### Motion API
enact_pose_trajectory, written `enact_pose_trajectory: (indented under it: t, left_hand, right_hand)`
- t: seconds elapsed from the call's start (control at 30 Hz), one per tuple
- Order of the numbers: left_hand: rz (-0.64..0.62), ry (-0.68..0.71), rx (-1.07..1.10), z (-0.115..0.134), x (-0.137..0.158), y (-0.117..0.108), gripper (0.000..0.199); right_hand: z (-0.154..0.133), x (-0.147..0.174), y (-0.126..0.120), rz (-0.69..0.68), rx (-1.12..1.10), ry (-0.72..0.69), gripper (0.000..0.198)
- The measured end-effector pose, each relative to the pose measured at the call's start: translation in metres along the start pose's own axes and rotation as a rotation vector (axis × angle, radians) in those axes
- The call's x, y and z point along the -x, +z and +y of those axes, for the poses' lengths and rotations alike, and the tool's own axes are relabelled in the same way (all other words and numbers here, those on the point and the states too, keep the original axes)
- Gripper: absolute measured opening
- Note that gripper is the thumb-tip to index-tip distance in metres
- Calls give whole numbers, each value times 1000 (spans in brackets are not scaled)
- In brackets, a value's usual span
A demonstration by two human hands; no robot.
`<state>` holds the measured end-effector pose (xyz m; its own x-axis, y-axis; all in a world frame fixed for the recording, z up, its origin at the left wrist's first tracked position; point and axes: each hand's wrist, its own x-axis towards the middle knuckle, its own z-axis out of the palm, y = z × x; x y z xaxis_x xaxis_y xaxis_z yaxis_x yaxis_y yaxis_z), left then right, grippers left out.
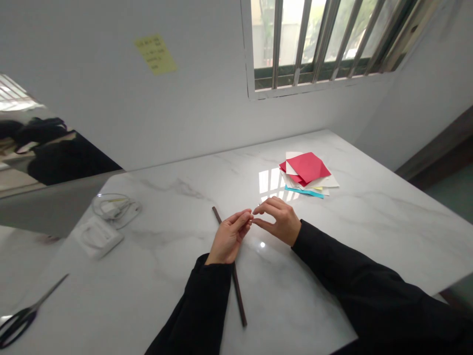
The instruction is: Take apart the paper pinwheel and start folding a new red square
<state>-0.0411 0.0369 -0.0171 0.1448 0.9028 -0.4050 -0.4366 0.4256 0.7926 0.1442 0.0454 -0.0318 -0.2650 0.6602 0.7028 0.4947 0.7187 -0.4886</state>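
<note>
At the frame's centre, the left hand (229, 235) pinches a small pale piece (252, 215), mostly hidden; it looks light, probably delicate, stiffness unclear; its exposed edge suits a fingertip hold; the right hand (280, 218), thumb and forefinger parted, is just beside.

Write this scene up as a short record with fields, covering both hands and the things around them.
Left hand: pinching a tiny pale item, too small to identify
Right hand: open, close to that item
Beneath left hand: dark brown rod
Beyond right hand: paper stack, red uppermost
Left side: scissors, white cable
Wall: yellow sticky note
</note>
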Motion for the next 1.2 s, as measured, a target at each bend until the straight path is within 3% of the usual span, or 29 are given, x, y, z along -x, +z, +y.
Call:
enact_pose_trajectory:
  t: [0.17,0.4,0.9,1.2]
  left_hand:
    - [-47,-3,30,2,6,4,40]
    - [-84,-14,93,1,8,8,38]
    - [-80,54,11,3,9,9,45]
    - [-64,161,-234,6,11,6,44]
  right_hand:
    - [-1,0,1,72,-14,-36,7]
    - [-12,-2,1,132,-35,-51,8]
    - [-14,-4,-2,176,-60,17,5]
    - [-14,-5,-8,100,-102,101,10]
